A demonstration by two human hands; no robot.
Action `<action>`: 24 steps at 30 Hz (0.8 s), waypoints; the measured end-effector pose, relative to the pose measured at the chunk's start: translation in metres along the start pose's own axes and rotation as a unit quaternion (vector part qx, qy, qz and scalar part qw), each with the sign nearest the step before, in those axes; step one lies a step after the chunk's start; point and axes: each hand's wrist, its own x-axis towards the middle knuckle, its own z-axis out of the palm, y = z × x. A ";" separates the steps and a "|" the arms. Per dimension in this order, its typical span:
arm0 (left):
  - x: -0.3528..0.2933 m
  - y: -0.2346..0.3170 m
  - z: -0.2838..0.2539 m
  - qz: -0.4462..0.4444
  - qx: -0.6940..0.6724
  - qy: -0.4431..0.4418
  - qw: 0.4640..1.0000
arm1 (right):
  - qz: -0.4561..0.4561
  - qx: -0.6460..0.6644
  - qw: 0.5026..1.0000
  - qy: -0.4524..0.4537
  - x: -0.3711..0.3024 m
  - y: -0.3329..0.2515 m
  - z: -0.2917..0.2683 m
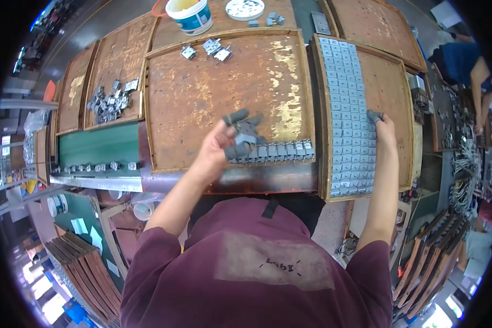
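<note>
Far: white-and-blue plastic bucket [195,23]. Small grey metal blocks [273,152] in brown wooden central tray [213,90] (near edge) and wooden right tray [392,82]. Left hand [220,141] part-curled, right hand [383,126] curled beside blocks; neither grip discernible.

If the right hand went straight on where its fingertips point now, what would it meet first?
Most likely the right edge of the packed grey blocks in the wooden tray: the right hand points left toward them and looks very close, perhaps touching. Depth is unclear from above.

Person's two hands [220,141] [385,130] — one round white dish [245,18], one purple shirt [169,295].
</note>
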 end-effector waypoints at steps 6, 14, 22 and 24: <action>-0.023 0.030 -0.095 -0.120 0.426 0.136 0.887 | 0.050 0.102 0.993 0.024 -0.003 -0.010 0.003; -0.015 0.006 -0.094 -0.130 0.610 -0.011 0.782 | -0.016 0.288 0.954 0.078 -0.008 -0.009 -0.011; -0.111 0.076 -0.156 -0.029 0.735 0.492 0.466 | -0.054 0.329 0.943 -0.010 -0.099 -0.028 -0.006; -0.143 0.093 -0.184 -0.128 0.738 0.549 0.370 | -0.114 0.248 0.962 -0.013 -0.104 -0.021 0.001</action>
